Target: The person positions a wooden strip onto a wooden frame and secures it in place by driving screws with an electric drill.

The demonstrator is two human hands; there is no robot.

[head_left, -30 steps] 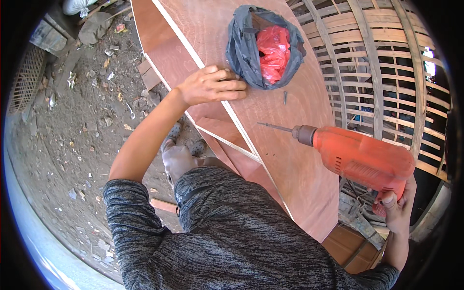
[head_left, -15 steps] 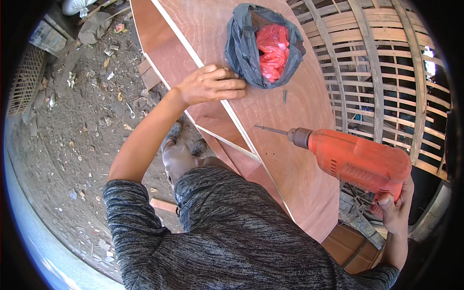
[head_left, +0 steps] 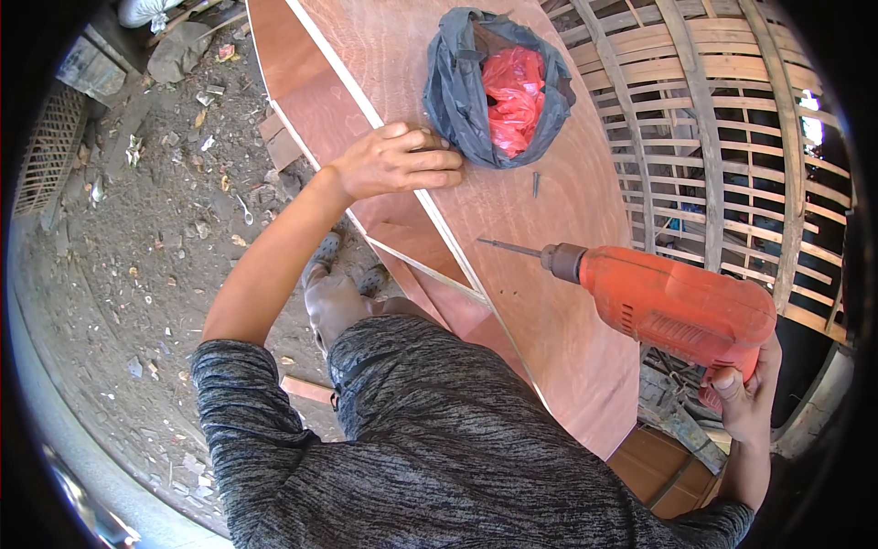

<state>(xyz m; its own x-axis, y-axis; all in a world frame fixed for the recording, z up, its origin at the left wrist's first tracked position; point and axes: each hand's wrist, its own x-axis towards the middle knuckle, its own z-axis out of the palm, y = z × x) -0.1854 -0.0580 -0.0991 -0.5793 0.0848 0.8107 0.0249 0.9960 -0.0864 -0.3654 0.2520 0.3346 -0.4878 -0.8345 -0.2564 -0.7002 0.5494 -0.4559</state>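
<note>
My left hand [head_left: 395, 163] is closed over the pale edge of a reddish-brown plywood panel [head_left: 549, 339], its fingers bent on the top face. In my right hand [head_left: 752, 392] is an orange power drill [head_left: 677, 297], held by its handle at the right. A long thin bit [head_left: 512, 247] points left from the chuck, over the panel; whether its tip touches the wood I cannot tell. A screw [head_left: 536, 185] lies on the panel between the bit and a dark plastic bag [head_left: 453, 101]. That bag stands open, with crumpled red plastic [head_left: 515, 101] inside.
Below the panel's left edge are more plywood faces [head_left: 311, 105] of the same box-like piece. A slatted wooden lattice [head_left: 704, 137] rises at the right. Dirt ground [head_left: 137, 274] with scattered scraps lies to the left, and a short wood strip [head_left: 308, 389] is beside my legs.
</note>
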